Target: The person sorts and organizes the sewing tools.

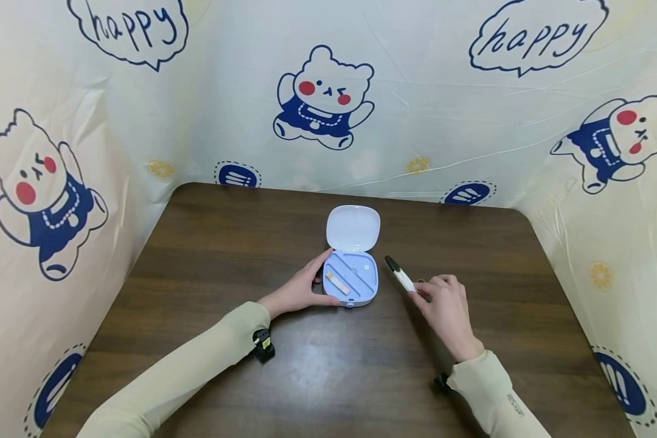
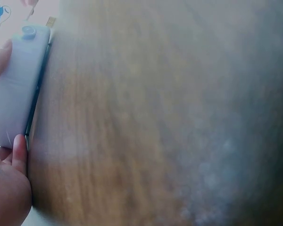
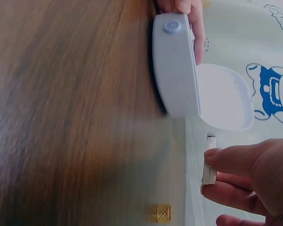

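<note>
A small lavender-blue case [image 1: 364,296] stands on the table with its translucent white lid [image 1: 353,228] raised at the back. Slanting dividers split its inside; a short yellow, white and pink strip [image 1: 337,283] lies in the left part, and a tiny pale round spot shows at the upper right. My left hand [image 1: 295,293] grips the case from the left, thumb along its front and fingers behind. To the right of the case, my right hand [image 1: 444,307] pinches a white pen-shaped stick [image 1: 404,280] between thumb and fingers, its black end pointing up and left.
A knurled gold cylinder [image 3: 163,213] stands on the table near my right hand, mostly hidden behind the fingers in the head view. The dark wooden table [image 1: 241,243] ends at a printed cloth [image 1: 416,91] that rises behind it and on both sides.
</note>
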`<state>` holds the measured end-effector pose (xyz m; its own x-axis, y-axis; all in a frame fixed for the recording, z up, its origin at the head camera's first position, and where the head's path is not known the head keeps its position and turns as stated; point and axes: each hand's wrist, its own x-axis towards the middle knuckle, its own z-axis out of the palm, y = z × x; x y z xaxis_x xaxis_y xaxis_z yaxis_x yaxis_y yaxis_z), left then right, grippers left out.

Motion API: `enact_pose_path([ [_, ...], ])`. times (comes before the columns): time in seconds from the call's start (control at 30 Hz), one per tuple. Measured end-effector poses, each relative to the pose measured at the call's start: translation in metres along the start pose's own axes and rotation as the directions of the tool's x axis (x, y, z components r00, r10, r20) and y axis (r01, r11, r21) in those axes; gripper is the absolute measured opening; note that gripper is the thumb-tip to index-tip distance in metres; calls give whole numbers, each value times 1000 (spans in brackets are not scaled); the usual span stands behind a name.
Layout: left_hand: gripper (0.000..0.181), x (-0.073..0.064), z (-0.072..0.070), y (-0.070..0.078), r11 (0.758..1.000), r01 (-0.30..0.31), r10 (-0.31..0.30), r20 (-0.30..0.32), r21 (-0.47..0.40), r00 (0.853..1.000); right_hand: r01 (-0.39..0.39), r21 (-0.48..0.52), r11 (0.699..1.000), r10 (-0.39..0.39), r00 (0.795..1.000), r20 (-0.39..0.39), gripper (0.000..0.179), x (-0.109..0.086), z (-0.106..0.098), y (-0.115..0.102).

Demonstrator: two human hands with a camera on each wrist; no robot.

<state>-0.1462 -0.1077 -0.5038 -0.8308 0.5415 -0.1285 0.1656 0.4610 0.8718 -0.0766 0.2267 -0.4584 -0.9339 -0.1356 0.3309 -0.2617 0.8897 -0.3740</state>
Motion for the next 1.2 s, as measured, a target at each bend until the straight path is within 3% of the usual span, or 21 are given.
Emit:
enact_pose_path([
  [0.7,119,0,0,0,1000,-9,9,-6,-4,1000,66,74,995,-70,996,59,18,23,16,-42],
  [1.2,118,0,-1,-1,1000,2,-2,-9,7,1000,123,46,991,-128,986,109,20,36,33,-66],
])
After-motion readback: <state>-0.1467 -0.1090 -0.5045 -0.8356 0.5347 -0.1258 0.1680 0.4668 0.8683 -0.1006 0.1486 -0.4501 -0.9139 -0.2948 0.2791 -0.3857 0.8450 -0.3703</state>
